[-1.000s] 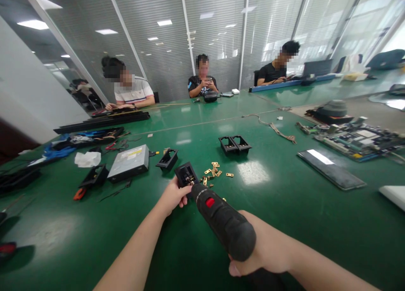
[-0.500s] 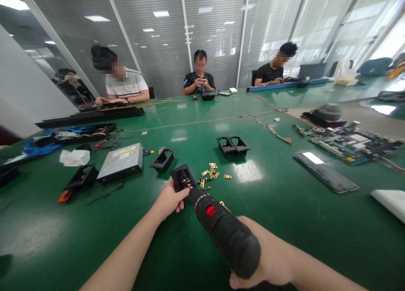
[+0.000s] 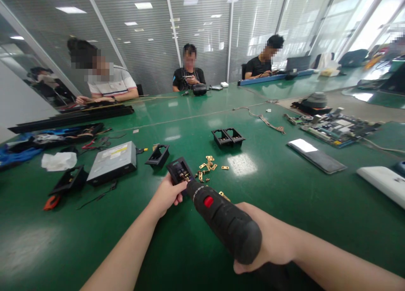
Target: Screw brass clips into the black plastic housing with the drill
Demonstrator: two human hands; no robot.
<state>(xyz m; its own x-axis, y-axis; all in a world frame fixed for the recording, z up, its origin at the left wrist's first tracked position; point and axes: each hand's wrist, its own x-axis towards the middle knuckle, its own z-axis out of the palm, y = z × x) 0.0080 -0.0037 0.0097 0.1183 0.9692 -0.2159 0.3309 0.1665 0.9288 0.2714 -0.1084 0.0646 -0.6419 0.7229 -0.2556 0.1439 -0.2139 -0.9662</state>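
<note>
My left hand (image 3: 167, 194) is closed on a black plastic frame (image 3: 176, 166), tilted up off the green table with brass parts inside it. My right hand (image 3: 262, 236) grips a black power screwdriver (image 3: 226, 223) with a red switch. Its nose points into the frame beside my left thumb; the bit's exact contact is hidden. Just beyond lie several small brass plates (image 3: 214, 167) and screws. A similar black frame (image 3: 158, 156) stands to the left, and two joined frames (image 3: 228, 138) sit farther back.
A silver disc drive (image 3: 113, 161) lies left, near another black frame (image 3: 70, 179) and an orange object (image 3: 51, 202). On the right are a dark flat slab (image 3: 316, 156), a circuit board (image 3: 340, 128) and a white case (image 3: 381, 183). Three people sit across the table (image 3: 196, 113).
The view has turned slightly to the right, so things on the table appear shifted left. Both hands keep their grips, with the screwdriver still at the frame.
</note>
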